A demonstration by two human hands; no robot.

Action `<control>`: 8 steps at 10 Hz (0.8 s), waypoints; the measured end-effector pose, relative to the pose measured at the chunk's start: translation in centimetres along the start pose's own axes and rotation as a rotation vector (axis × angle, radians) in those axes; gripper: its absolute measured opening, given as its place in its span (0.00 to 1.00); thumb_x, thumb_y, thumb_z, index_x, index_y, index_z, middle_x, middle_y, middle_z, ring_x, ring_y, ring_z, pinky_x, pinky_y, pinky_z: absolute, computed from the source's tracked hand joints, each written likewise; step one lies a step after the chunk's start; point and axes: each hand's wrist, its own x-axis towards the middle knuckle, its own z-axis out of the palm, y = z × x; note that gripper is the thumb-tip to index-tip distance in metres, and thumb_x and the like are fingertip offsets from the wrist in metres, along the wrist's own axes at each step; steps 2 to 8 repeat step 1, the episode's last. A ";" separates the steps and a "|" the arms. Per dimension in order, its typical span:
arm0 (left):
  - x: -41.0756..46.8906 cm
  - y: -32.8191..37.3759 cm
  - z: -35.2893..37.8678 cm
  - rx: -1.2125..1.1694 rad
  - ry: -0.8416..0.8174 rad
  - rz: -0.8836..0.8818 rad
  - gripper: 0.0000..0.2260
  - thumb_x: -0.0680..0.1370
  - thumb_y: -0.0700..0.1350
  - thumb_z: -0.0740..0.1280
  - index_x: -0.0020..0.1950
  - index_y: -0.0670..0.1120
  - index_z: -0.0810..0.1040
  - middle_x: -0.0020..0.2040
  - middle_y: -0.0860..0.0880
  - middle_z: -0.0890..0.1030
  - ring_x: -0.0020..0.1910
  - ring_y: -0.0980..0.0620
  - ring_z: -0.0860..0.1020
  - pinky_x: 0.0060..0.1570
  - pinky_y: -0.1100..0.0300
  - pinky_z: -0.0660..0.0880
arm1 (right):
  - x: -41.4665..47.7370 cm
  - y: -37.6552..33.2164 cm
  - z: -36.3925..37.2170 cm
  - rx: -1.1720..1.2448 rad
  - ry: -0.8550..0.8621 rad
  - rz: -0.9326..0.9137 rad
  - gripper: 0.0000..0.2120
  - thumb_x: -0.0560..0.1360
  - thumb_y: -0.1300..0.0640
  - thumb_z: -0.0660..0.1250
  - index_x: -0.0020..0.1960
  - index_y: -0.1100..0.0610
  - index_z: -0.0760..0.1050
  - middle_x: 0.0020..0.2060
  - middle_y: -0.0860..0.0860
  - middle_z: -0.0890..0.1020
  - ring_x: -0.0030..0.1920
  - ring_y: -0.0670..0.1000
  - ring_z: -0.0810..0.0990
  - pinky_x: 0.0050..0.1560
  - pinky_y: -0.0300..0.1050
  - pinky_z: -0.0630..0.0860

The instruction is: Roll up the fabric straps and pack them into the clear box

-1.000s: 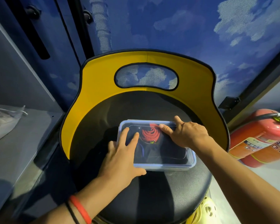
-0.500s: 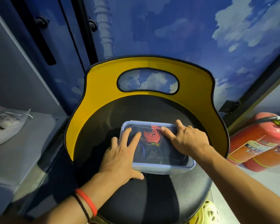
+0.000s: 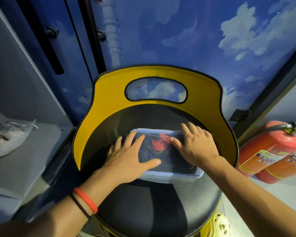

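The clear box (image 3: pixel 171 177) stands on the black seat (image 3: pixel 152 212) of a chair, a little toward 12 o'clock from the seat's middle, close to the yellow backrest (image 3: pixel 109 103). Its lid (image 3: pixel 173 164) is on top. Through the lid a red rolled strap (image 3: pixel 158 144) shows near the middle; the other contents are dark and hard to tell.

The left hand (image 3: pixel 128 159) lies flat on the 9 o'clock part of the lid, fingers straight and spread, thumb stretched toward 3 o'clock. It grips nothing. The right hand (image 3: pixel 196 148) lies flat on the 3 o'clock part, fingers also straight and spread, their tips reaching the lid's 12 o'clock edge.

The left wrist wears a red band (image 3: pixel 85 200). Two red fire extinguishers (image 3: pixel 270 151) lie at 3 o'clock of the chair, and a grey bag (image 3: pixel 7 139) sits on a shelf at 9 o'clock.
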 end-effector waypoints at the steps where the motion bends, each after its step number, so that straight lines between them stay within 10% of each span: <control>1: 0.2 0.0 -0.1 0.036 0.146 0.019 0.38 0.77 0.73 0.54 0.83 0.58 0.52 0.83 0.56 0.49 0.82 0.48 0.49 0.78 0.40 0.53 | -0.5 -0.1 -0.9 0.069 -0.001 -0.087 0.34 0.81 0.32 0.50 0.80 0.49 0.59 0.80 0.51 0.61 0.79 0.53 0.60 0.78 0.54 0.54; 8: 0.2 0.0 -0.1 0.036 0.146 0.019 0.38 0.77 0.73 0.54 0.83 0.58 0.52 0.83 0.56 0.49 0.82 0.48 0.49 0.78 0.40 0.53 | -0.5 -0.1 -0.9 0.069 -0.001 -0.087 0.34 0.81 0.32 0.50 0.80 0.49 0.59 0.80 0.51 0.61 0.79 0.53 0.60 0.78 0.54 0.54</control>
